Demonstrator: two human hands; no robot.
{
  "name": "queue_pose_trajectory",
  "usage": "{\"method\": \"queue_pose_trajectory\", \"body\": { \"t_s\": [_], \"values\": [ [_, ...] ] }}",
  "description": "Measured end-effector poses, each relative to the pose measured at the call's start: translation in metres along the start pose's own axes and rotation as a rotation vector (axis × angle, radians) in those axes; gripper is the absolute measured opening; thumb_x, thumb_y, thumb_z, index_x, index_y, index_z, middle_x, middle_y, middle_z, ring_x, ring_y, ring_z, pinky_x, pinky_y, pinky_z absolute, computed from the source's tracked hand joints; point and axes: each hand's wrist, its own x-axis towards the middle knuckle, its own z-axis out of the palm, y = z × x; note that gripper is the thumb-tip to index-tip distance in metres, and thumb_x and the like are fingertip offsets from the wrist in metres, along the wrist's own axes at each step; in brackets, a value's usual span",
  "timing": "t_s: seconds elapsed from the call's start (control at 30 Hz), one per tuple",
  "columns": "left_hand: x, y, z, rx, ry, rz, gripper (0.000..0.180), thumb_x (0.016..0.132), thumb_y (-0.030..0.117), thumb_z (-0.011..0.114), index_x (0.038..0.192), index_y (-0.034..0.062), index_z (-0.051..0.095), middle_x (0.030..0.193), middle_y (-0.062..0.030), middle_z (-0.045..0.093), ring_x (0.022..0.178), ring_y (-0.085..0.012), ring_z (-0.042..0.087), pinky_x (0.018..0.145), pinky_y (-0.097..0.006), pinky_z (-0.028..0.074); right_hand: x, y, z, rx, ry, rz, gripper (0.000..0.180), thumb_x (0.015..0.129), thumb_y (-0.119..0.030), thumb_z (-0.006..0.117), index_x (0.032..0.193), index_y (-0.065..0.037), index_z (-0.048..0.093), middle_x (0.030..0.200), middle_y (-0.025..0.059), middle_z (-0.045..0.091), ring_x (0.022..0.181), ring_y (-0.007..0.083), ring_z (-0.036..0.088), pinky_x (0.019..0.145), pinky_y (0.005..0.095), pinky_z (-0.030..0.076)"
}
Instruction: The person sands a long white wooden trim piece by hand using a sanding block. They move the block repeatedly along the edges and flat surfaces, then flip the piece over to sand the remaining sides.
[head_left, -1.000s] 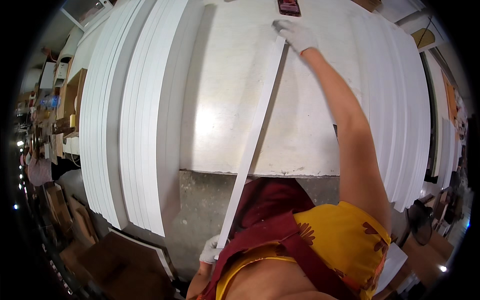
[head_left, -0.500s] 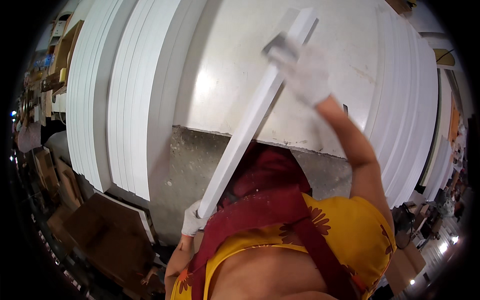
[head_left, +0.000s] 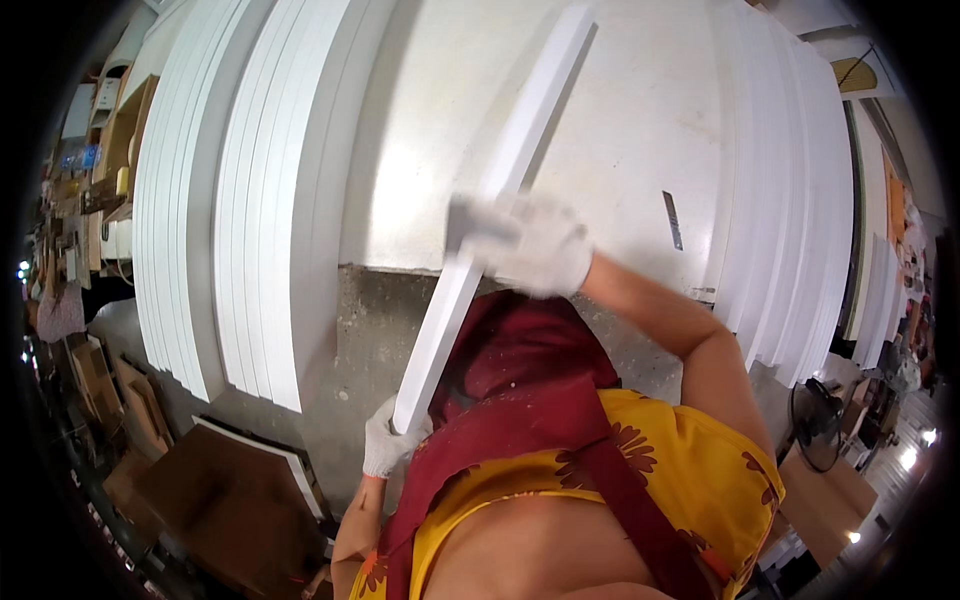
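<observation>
Left hand (head_left: 385,445) in white glove clamps the near end of the long white strip (head_left: 500,200) angled up over the worktable (head_left: 640,120), right gloved hand (head_left: 530,245) clamped mid-length: looks light, stiff, maybe whippy, so two spread grips suit it.

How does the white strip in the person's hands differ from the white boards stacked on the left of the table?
The white strip is single, long and narrow; the stacked boards are many and broad. The strip is held slanting over the table by the right hand mid-length and the left hand at its lower end; the boards rest packed side by side, untouched. Both are plain white with straight edges.
</observation>
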Motion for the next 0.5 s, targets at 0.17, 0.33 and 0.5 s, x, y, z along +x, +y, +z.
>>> {"method": "queue_pose_trajectory", "body": {
  "t_s": [0.17,0.33,0.5],
  "values": [
    [0.016,-0.036,-0.009,-0.043,-0.049,0.052,0.056,0.067,0.012,0.082,0.119,-0.0002,0.067,0.098,-0.0024,0.070,0.090,-0.0115,0.065,0.084,-0.029,0.052,0.010,0.201,-0.031,-0.393,0.169,0.405,0.048,0.095,-0.037,0.054,0.143,-0.041,0.052,0.153,0.0070,0.044,0.125,0.0373,0.053,0.105,0.0485,0.044],
    [0.024,-0.060,-0.020,-0.091,-0.074,0.013,0.061,0.066,0.013,0.084,0.123,-0.0002,0.066,0.106,-0.0027,0.070,0.098,-0.0113,0.063,0.088,-0.030,0.051,0.018,0.354,-0.052,-0.584,0.139,0.551,0.047,0.091,-0.039,0.061,0.135,-0.024,0.062,0.141,0.0147,0.055,0.124,0.0375,0.054,0.108,0.0472,0.041],
    [0.028,-0.041,-0.007,0.109,0.023,0.041,0.051,0.072,0.013,0.081,0.120,0.0011,0.068,0.107,-0.0043,0.072,0.099,-0.0101,0.063,0.088,-0.029,0.051,0.038,0.328,-0.057,-0.429,0.272,0.615,0.043,0.093,-0.037,0.057,0.131,-0.021,0.064,0.139,0.0133,0.057,0.126,0.0342,0.054,0.108,0.0456,0.041]
  ]
}}
